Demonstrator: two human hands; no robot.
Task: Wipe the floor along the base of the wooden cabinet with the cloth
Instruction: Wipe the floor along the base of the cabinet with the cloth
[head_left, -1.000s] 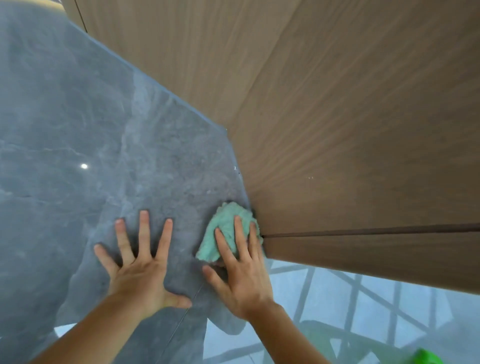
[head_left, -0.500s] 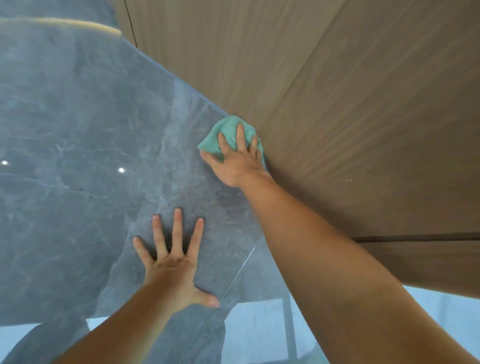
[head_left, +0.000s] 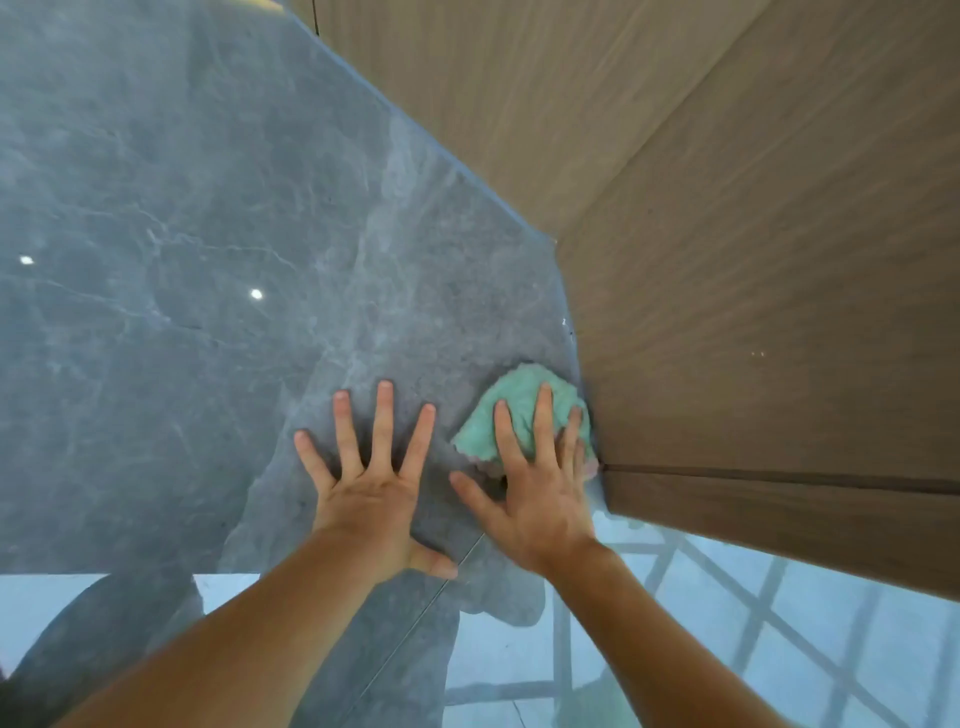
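A crumpled green cloth (head_left: 514, 410) lies on the glossy grey stone floor (head_left: 208, 260), pressed against the base of the wooden cabinet (head_left: 753, 260). My right hand (head_left: 530, 483) lies flat on the cloth with fingers spread, covering its near part, right by a dark seam between two cabinet panels. My left hand (head_left: 371, 478) is planted flat on the floor just left of the cloth, fingers apart, holding nothing.
The cabinet's base edge runs diagonally from the top centre down to the cloth, then bends right. The floor reflects a window grid (head_left: 727, 623) at the lower right and two ceiling lights (head_left: 256, 294). A tile joint runs under my left wrist.
My right hand has pulled the cloth back along the cabinet base toward me, from the far stretch to the panel seam. My left hand stays planted on the floor.
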